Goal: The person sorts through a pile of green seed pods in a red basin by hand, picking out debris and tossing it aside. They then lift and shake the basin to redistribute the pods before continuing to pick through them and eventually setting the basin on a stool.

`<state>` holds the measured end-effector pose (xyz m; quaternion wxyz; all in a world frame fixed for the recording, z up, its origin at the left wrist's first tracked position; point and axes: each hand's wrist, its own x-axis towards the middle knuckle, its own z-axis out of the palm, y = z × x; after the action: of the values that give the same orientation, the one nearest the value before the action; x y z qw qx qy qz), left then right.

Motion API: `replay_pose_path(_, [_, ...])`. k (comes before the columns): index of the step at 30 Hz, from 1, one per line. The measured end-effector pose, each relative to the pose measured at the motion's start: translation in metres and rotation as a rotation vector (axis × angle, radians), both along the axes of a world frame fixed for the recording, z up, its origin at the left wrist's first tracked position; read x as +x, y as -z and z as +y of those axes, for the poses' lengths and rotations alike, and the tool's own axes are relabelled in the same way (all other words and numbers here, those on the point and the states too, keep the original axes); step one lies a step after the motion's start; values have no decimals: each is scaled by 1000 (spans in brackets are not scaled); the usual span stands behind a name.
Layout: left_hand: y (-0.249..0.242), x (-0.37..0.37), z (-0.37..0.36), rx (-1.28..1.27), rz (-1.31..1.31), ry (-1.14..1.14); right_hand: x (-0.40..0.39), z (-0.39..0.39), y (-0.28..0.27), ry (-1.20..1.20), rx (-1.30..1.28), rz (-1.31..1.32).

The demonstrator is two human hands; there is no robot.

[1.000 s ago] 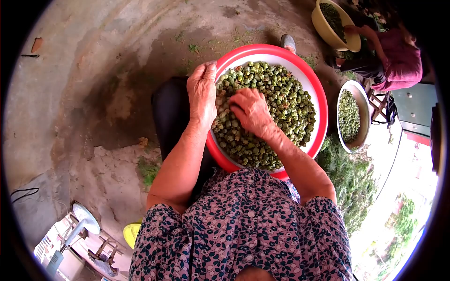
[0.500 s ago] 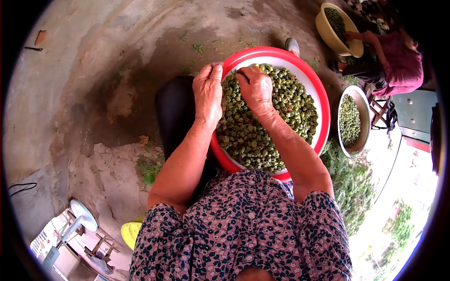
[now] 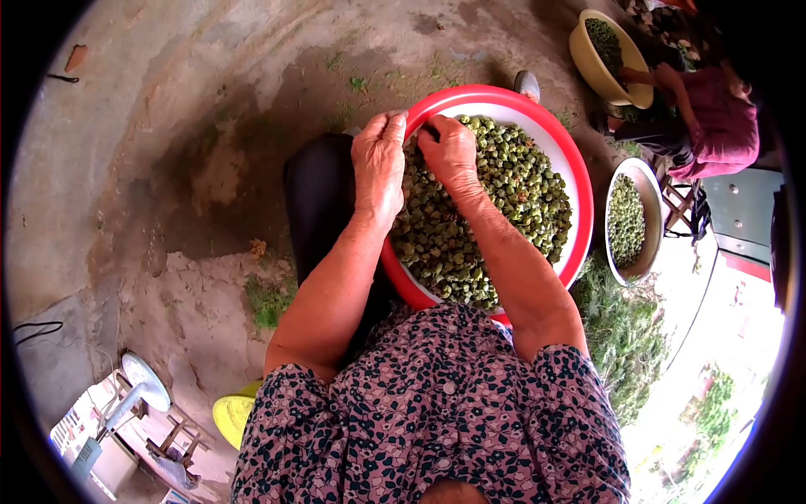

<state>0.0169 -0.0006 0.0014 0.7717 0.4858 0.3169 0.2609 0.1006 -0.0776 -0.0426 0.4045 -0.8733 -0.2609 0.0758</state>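
A round basin (image 3: pixel 579 189) with a red rim and white inside sits at my lap, heaped with small green pods or buds (image 3: pixel 529 181), some with brownish bits among them. My left hand (image 3: pixel 379 168) is at the basin's left rim, its fingers close together and bent over the edge. Inside the basin, close to that same rim, my right hand (image 3: pixel 450 154) has its fingers curled inward above the green pieces. Its fingertips point down and away, so what they pinch is hidden.
At the right stands a metal basin (image 3: pixel 646 176) of paler green pieces. Beyond it, a person in a purple top (image 3: pixel 718 122) reaches into a yellow tub (image 3: pixel 579 46). Leafy stalks (image 3: pixel 617 328) lie at my right, and a yellow container (image 3: pixel 228 416) and a fan (image 3: pixel 144 382) are at lower left.
My right hand has shifted slightly left, nearer the rim and my left hand. My left hand has moved a little to the right. The basin stays nearly in place.
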Motion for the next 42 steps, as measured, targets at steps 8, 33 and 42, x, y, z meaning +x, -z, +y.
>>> replay_pose_path(8, [10, -1, 2, 150, 48, -14, 19, -32, -31, 63, 625, 904])
replay_pose_path(33, [11, -13, -11, 842, 261, 479, 50, 8, -52, 153, 611, 780])
replay_pose_path(42, [11, -11, 6, 458, 130, -13, 44, -8, -50, 17, 310, 540])
